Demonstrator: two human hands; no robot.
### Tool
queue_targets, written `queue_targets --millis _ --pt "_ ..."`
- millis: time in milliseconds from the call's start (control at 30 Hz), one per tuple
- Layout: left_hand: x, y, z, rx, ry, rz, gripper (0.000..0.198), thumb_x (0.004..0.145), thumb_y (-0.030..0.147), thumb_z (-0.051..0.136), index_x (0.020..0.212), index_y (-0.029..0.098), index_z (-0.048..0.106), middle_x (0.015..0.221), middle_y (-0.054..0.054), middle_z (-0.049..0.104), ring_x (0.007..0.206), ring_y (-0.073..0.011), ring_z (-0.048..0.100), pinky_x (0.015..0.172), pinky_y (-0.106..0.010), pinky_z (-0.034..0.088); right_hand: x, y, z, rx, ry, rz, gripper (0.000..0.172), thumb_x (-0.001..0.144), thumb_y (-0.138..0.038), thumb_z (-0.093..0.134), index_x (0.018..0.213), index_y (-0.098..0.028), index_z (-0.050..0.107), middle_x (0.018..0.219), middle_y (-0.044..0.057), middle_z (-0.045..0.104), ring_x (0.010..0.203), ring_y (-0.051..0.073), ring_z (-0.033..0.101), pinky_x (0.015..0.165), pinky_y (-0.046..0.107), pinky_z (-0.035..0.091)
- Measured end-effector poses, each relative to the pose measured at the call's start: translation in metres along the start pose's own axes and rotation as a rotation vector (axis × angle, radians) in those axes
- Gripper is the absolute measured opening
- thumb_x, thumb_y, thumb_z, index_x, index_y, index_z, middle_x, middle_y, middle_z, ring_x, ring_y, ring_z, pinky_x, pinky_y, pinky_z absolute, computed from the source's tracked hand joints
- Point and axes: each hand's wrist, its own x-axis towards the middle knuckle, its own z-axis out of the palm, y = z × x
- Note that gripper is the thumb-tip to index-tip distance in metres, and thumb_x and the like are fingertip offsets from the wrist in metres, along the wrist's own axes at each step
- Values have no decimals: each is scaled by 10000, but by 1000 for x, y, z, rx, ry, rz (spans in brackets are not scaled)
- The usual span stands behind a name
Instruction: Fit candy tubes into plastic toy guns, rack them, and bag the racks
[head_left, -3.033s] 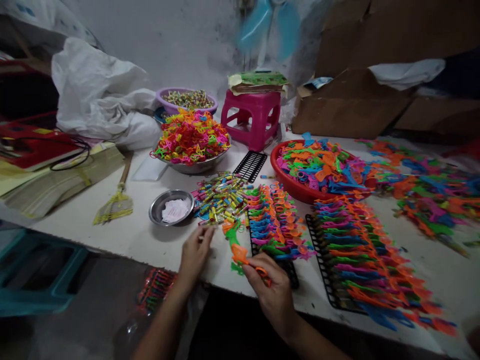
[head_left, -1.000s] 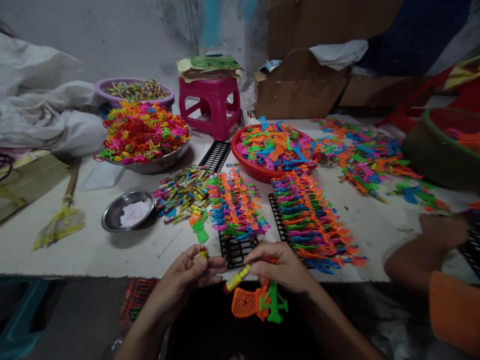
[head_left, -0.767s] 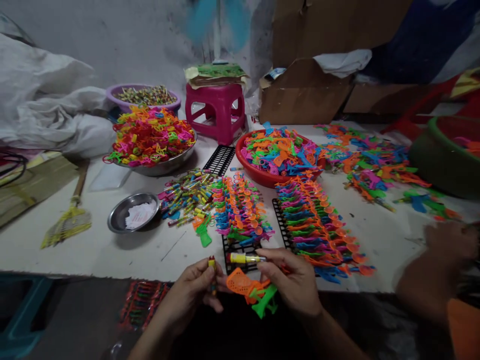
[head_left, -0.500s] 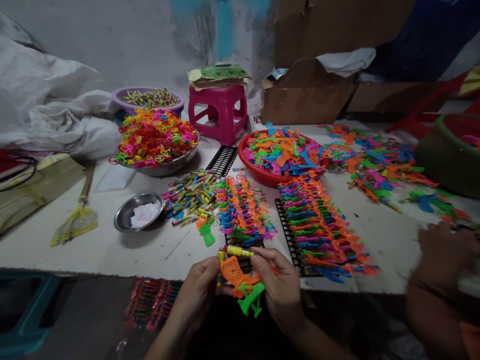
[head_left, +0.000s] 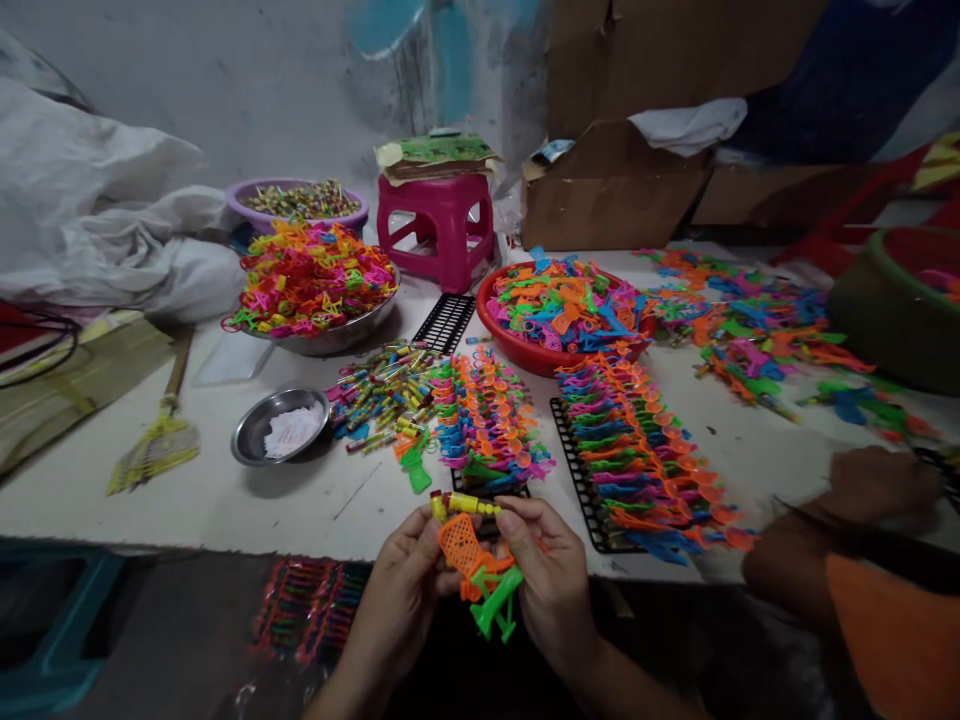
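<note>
My left hand [head_left: 405,590] and my right hand [head_left: 551,575] meet just below the table's front edge. Between them they pinch an orange plastic toy racket [head_left: 459,540] with a green plastic piece [head_left: 495,608] under it. My right fingers also hold a small yellow tube [head_left: 469,505] level across the top; a second small yellow tube end [head_left: 437,506] shows at my left fingertips. Both hands are closed around these parts. Right behind them lies a black rack [head_left: 480,490] loaded with colourful toys [head_left: 484,420].
A second loaded rack [head_left: 637,450], a red bowl of plastic pieces [head_left: 562,310], a steel bowl of coloured clips [head_left: 315,285], a pile of small tubes [head_left: 382,390] and a small steel dish [head_left: 277,432] sit on the table. Another person's hand [head_left: 877,485] and orange sleeve [head_left: 892,640] work at the right.
My hands lifted off the table, came together below its edge, and brought the yellow tube onto the orange racket. The other person's arm shifted at the right.
</note>
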Motion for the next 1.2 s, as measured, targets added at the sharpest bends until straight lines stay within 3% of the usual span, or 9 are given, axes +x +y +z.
queue_targets --millis 200,400,500,600,700,800,867,1000,1200 --pt "1 -3 -5 57 -2 6 178 772 270 595 872 123 602 722 -25 644 437 -42 522 391 -139 452 1 -4 -2 -20 50 -52 205 690 -336 681 791 -162 636 491 -45 532 414 63 484 401 167 410" --pt "-1 4 5 -88 72 55 206 750 224 619 943 156 603 913 -43 656 742 -113 622 648 -187 506 0 -2 2 -33 36 -49 210 700 -339 665 788 -152 627 548 -19 573 465 93 538 457 212 460" --pt "0 2 14 -155 65 49 255 697 224 669 937 181 596 979 -39 645 839 -149 618 706 -225 503 -2 2 6 -43 -34 2 212 705 -352 654 781 -156 624 657 14 634 541 115 585 505 227 486" --pt "4 3 15 -193 107 92 200 665 243 696 819 179 585 863 -24 659 779 -147 627 673 -236 502 -2 2 5 -107 -112 68 226 709 -360 645 799 -153 628 619 5 622 513 110 571 486 219 473" --pt "7 12 0 -180 243 252 253 618 301 727 763 181 558 700 8 636 644 -125 612 588 -225 495 4 -11 -2 -171 -27 3 261 681 -351 666 846 -154 622 490 -36 562 437 92 524 433 192 438" --pt "1 19 -18 30 335 396 277 649 398 679 799 193 569 557 44 563 458 -82 510 410 -167 407 13 -31 -5 -305 87 -166 193 669 -321 673 772 -165 624 479 -44 552 422 79 506 409 170 424" --pt "-6 16 -23 293 341 441 256 686 396 643 829 186 609 542 42 540 414 -66 451 371 -155 349 18 -41 -2 -389 83 -245 148 693 -308 649 742 -171 623 498 -42 557 411 76 497 380 164 411" --pt "-15 4 -17 719 239 596 190 701 291 640 858 193 680 664 1 583 568 -100 524 526 -194 419 22 -44 10 -462 27 -307 128 732 -299 611 760 -174 627 497 -39 564 394 82 501 341 164 394" --pt "-12 1 -14 836 149 638 156 725 239 620 860 210 693 726 -24 641 672 -145 582 607 -213 447 20 -42 14 -520 -49 -383 87 719 -267 628 731 -183 648 514 -27 591 453 104 547 443 198 461"
